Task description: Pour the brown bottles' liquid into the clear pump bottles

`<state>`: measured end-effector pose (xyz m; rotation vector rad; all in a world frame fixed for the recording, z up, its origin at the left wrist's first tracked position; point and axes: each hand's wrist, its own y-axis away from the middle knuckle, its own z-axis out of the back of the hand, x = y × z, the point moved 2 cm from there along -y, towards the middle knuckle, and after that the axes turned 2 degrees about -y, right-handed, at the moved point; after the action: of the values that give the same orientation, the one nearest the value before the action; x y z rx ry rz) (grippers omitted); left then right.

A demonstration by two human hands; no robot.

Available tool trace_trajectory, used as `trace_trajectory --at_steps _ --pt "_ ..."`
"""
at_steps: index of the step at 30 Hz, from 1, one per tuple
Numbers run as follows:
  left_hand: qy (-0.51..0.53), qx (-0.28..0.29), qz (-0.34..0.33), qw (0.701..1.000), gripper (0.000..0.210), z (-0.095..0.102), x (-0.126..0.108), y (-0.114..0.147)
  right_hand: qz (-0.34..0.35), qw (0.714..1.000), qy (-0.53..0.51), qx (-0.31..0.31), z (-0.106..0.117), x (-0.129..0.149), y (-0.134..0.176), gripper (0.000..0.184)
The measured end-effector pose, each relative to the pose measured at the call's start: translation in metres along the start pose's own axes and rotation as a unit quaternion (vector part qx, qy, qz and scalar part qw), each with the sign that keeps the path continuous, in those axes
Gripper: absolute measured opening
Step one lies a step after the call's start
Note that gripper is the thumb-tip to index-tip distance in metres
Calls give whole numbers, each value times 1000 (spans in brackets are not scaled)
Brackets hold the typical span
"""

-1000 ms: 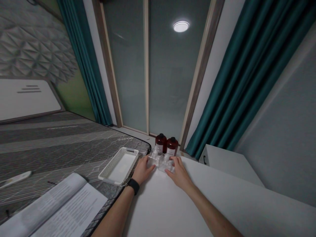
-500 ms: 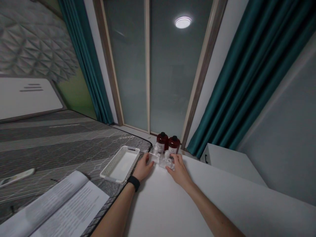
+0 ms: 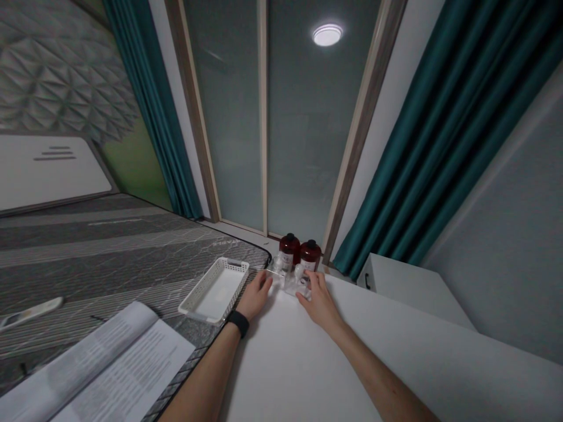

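Two small clear plastic containers with whitish rounded tops stand at the far end of a white tabletop (image 3: 299, 363). My left hand (image 3: 254, 298), wearing a black wristband, is beside the left clear container (image 3: 276, 273); its thumb and fingers are apart, with the fingertips at the container's edge. Around the right clear container (image 3: 294, 286), the thumb and fingers of my right hand (image 3: 322, 302) close from the near right side. Directly behind stand two dark red bottles with black caps and white labels, the left bottle (image 3: 289, 245) and the right bottle (image 3: 310, 252).
On the grey patterned bed (image 3: 145, 252) at left lie a white basket (image 3: 197, 293), an open booklet (image 3: 127, 369) and a white remote-like device (image 3: 33, 312). A white cabinet (image 3: 409, 287) stands beyond the table at right, near a teal curtain (image 3: 422, 146) and glass doors.
My left thumb has drawn back slightly from the left clear container. The right hand stays at the right one with a small shift, and the bottles stay put.
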<state>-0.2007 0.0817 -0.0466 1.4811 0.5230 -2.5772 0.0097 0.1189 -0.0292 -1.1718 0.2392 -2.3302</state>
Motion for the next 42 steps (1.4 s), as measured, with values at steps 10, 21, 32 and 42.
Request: trace_trajectory --at_steps 10,21,32,42 --pt "10 10 6 1000 31 -1 8 -2 4 1000 7 7 3 2 4 53" --pt "30 19 11 999 39 -3 4 -1 5 1000 11 -2 1 0 6 54" --pt "12 38 3 999 35 -1 1 0 0 1000 12 0 1 -3 4 54" --pt "-60 -35 -42 997 60 4 -10 7 10 1000 1 -16 10 1 13 66"
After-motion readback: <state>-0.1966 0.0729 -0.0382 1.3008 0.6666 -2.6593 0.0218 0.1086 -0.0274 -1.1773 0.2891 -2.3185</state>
